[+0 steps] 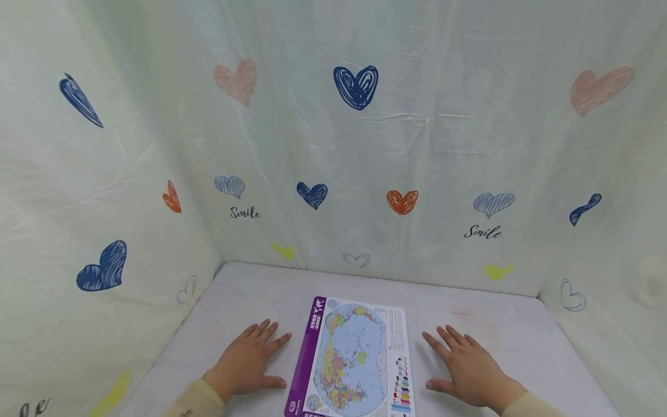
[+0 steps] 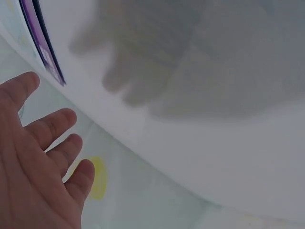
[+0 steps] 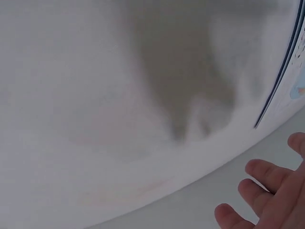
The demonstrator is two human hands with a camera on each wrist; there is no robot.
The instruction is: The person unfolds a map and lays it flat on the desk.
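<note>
a flat, rectangular, glossy world map with a purple band (image 1: pixel 354 353) lies on the white flat-topped counter (image 1: pixel 443 304); probably light, stiffish, slightly slippery, best held by both side edges. left of the map, the bare left hand (image 1: pixel 249 360), and right of it, the bare right hand (image 1: pixel 466 365), spread their fingers, grasping nothing.

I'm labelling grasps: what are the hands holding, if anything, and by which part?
Nothing is held: the left hand and right hand are spread on either side of the world map, apart from it.

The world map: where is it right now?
In the head view, the world map lies on the table at bottom centre, between the left hand and right hand, touching neither.
</note>
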